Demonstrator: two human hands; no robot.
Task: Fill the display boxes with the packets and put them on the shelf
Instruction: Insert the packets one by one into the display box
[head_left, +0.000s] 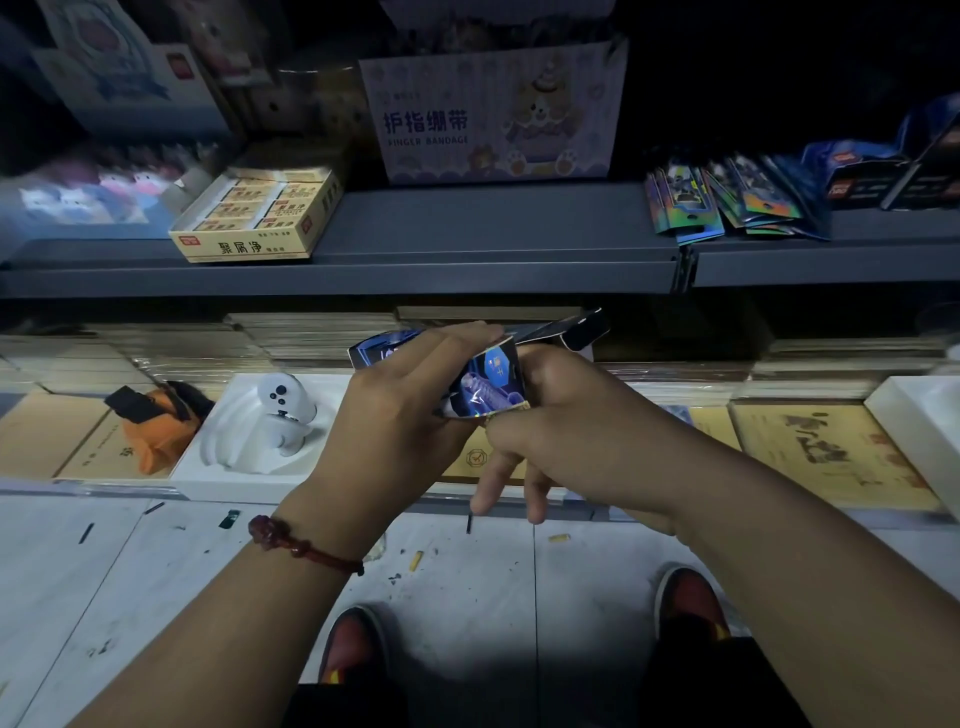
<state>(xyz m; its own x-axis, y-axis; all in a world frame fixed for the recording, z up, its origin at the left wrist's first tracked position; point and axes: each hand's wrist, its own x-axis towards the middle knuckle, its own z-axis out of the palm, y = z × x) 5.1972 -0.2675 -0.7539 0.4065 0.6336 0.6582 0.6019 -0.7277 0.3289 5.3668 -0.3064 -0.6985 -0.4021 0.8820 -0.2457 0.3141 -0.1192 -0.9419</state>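
A small blue display box (488, 382) with a glowing figure printed on its side sits between both hands at mid-frame, below the grey shelf (415, 249). My left hand (400, 410) grips it from above and the left. My right hand (540, 421) holds its right end, two fingers hanging loose. A dark flap (582, 327) of the box sticks out to the upper right. A pile of shiny dark packets (727, 200) lies on the shelf at the right. Dark blue display boxes (893, 166) stand behind them at the far right.
On the shelf sit a yellow eraser box (260, 218) and a pale "Finger Bandage" carton (493, 119). The lower ledge carries a white ghost figure (275, 415), an orange toy (156, 421) and stacked flat books (821, 452). My shoes (353, 649) stand on the littered tiled floor.
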